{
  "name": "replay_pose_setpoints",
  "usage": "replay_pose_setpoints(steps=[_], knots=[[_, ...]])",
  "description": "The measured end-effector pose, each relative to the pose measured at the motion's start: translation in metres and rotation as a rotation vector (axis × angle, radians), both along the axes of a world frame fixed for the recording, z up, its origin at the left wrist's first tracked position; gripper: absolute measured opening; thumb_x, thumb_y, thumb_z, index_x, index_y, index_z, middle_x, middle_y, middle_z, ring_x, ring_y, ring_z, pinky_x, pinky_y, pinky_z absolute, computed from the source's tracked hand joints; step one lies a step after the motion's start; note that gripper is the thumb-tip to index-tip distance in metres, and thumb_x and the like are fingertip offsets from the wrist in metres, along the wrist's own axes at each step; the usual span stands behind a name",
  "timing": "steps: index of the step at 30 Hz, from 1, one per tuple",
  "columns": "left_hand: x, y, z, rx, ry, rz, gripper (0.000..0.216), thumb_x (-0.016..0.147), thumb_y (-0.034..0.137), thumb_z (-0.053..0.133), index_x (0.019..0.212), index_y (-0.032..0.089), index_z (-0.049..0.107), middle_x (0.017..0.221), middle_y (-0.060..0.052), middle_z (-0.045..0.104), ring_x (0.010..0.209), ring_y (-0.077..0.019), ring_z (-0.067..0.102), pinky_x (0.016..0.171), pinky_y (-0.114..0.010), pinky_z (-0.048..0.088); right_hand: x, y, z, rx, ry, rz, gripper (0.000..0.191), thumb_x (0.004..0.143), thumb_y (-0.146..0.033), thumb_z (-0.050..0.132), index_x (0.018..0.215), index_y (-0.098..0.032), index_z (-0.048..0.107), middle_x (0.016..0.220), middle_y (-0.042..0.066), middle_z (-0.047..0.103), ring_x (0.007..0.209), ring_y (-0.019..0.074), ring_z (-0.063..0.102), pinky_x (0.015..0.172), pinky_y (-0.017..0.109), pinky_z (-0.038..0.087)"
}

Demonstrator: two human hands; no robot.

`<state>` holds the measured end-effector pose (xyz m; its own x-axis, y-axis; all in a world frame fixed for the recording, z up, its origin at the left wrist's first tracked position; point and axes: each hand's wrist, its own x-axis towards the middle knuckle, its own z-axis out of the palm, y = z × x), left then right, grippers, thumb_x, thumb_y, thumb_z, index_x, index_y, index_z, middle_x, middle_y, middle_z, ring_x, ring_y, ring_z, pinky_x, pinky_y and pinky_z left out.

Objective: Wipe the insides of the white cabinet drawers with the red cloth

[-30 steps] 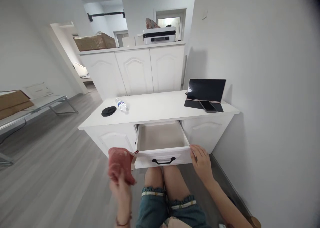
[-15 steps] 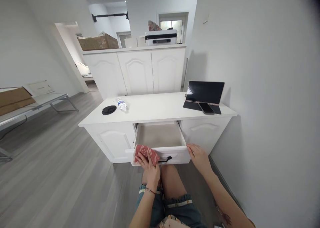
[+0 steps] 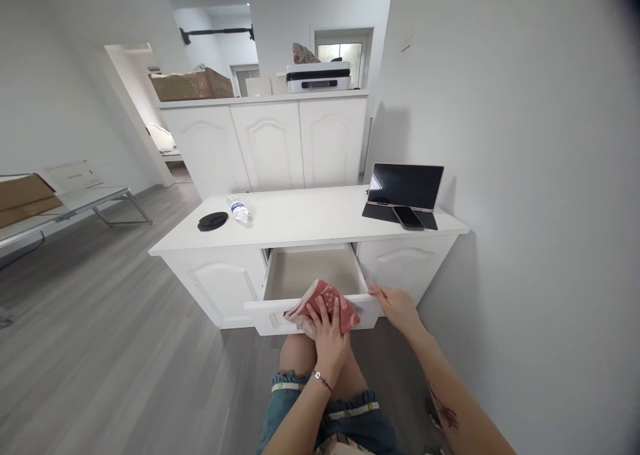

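1. Left hand (image 3: 329, 328): laid over the cloth (image 3: 325, 295), fingers extended and slightly spread; contact is on the upper face of the cloth. Whether the thumb grips it from beneath cannot be determined.
2. Cloth: red with pale markings, loosely folded, located against the drawer front, near its middle. Its top corner rises above the front edge; a paler fold hangs at its left.
3. Right hand (image 3: 397, 308): positioned at the right end of the drawer front, fingertips together and touching the top corner. Fingers are partly bent—a firm pinch cannot be confirmed.
4. Drawer (image 3: 280, 319): white, pulled out toward the person, above the knees.
5. Desk (image 3: 300, 218): white, with the drawer set between two panelled sections.
6. Desk top, right: a dark-screened tablet (image 3: 406, 185) stands tilted back; a phone (image 3: 409, 218) lies at its near side.
7. Desk top, left: a clear bottle (image 3: 239, 210) with a blue label lies on its side, just right of a flat black object (image 3: 213, 222).
8. Far side: a white cabinet (image 3: 275, 142) carries a cardboard box (image 3: 193, 85) at left and a white suitcase (image 3: 319, 76) at right.
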<state>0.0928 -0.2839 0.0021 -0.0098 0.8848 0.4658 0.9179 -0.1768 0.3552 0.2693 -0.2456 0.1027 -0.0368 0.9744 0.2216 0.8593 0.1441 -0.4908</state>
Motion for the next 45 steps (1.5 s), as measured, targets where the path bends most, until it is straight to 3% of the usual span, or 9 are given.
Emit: replay_pose_setpoints(steps=[5, 10, 13, 18, 22, 29, 36, 41, 45], knots=[[0.023, 0.001, -0.005, -0.059, 0.050, -0.167, 0.081, 0.077, 0.019, 0.056, 0.147, 0.033, 0.019, 0.158, -0.009, 0.011, 0.139, -0.0477, 0.002, 0.102, -0.076, 0.015, 0.001, 0.001, 0.004, -0.026, 0.004, 0.004, 0.062, 0.096, -0.052, 0.020, 0.085, -0.025, 0.075, 0.086, 0.006, 0.075, 0.086, 0.0227, 0.069, 0.072, 0.030, 0.046], [0.038, 0.005, -0.017, -0.124, 0.104, -0.358, 0.069, 0.086, 0.040, 0.049, 0.146, 0.039, 0.015, 0.157, -0.002, 0.019, 0.139, -0.0428, 0.016, 0.103, -0.075, 0.016, 0.001, 0.003, 0.005, -0.027, -0.104, -0.005, 0.066, 0.097, -0.050, 0.017, 0.079, -0.022, 0.075, 0.078, 0.009, 0.075, 0.074, 0.0216, 0.069, 0.063, 0.029, 0.043], [0.041, 0.008, -0.019, -0.135, 0.116, -0.458, 0.066, 0.088, 0.045, 0.045, 0.146, 0.040, 0.015, 0.156, 0.001, 0.021, 0.139, -0.0388, 0.018, 0.105, -0.070, 0.020, 0.002, 0.004, 0.007, -0.053, -0.183, -0.033, 0.069, 0.097, -0.048, 0.016, 0.069, -0.020, 0.072, 0.070, 0.011, 0.073, 0.067, 0.0216, 0.068, 0.059, 0.029, 0.040], [0.036, 0.014, -0.021, -0.142, 0.236, -0.614, 0.064, 0.090, 0.040, 0.041, 0.147, 0.033, 0.013, 0.153, 0.002, 0.030, 0.138, -0.0285, 0.025, 0.110, -0.056, 0.023, 0.001, 0.003, 0.009, -0.043, -0.140, 0.007, 0.058, 0.097, -0.045, 0.023, 0.082, -0.022, 0.073, 0.080, 0.008, 0.075, 0.074, 0.0203, 0.069, 0.064, 0.028, 0.042], [0.030, 0.015, -0.029, -0.136, 0.272, -0.714, 0.064, 0.090, 0.034, 0.041, 0.148, 0.026, 0.014, 0.151, 0.000, 0.034, 0.138, -0.0220, 0.028, 0.113, -0.045, 0.019, -0.001, 0.001, 0.005, -0.031, -0.143, 0.010, 0.047, 0.090, -0.056, 0.038, 0.084, -0.024, 0.072, 0.081, 0.005, 0.075, 0.076, 0.0210, 0.068, 0.063, 0.028, 0.042], [0.018, 0.018, -0.047, -0.128, 0.298, -0.745, 0.062, 0.091, 0.033, 0.038, 0.148, 0.024, 0.015, 0.153, 0.001, 0.029, 0.138, -0.0168, 0.027, 0.112, -0.037, 0.021, -0.009, -0.002, -0.008, -0.001, -0.263, -0.065, 0.037, 0.084, -0.055, 0.052, 0.094, -0.022, 0.065, 0.083, 0.006, 0.071, 0.077, 0.0224, 0.067, 0.063, 0.028, 0.040], [-0.024, 0.017, -0.057, -0.265, 0.281, -0.751, 0.063, 0.090, 0.032, 0.040, 0.148, 0.030, 0.017, 0.152, 0.005, 0.032, 0.131, -0.0169, 0.040, 0.110, -0.034, 0.025, -0.013, -0.003, -0.009, -0.003, -0.244, -0.075, 0.034, 0.087, -0.052, 0.050, 0.093, -0.021, 0.063, 0.085, 0.006, 0.069, 0.077, 0.0214, 0.066, 0.062, 0.028, 0.038], [-0.062, 0.016, -0.050, -0.431, 0.373, -0.705, 0.064, 0.085, 0.021, 0.041, 0.147, 0.028, 0.025, 0.143, -0.007, 0.046, 0.114, -0.0238, 0.056, 0.094, -0.040, 0.041, -0.013, -0.004, -0.009, 0.002, -0.257, -0.085, 0.035, 0.087, -0.053, 0.050, 0.092, -0.021, 0.062, 0.084, 0.006, 0.069, 0.076, 0.0220, 0.065, 0.062, 0.028, 0.038], [-0.095, 0.014, -0.039, -0.374, 0.432, -0.654, 0.064, 0.084, 0.022, 0.043, 0.146, 0.028, 0.027, 0.131, -0.012, 0.058, 0.105, -0.0296, 0.060, 0.087, -0.046, 0.043, -0.013, -0.004, -0.010, 0.010, -0.259, -0.082, 0.035, 0.087, -0.053, 0.048, 0.091, -0.021, 0.062, 0.083, 0.005, 0.069, 0.074, 0.0216, 0.066, 0.062, 0.028, 0.038]])
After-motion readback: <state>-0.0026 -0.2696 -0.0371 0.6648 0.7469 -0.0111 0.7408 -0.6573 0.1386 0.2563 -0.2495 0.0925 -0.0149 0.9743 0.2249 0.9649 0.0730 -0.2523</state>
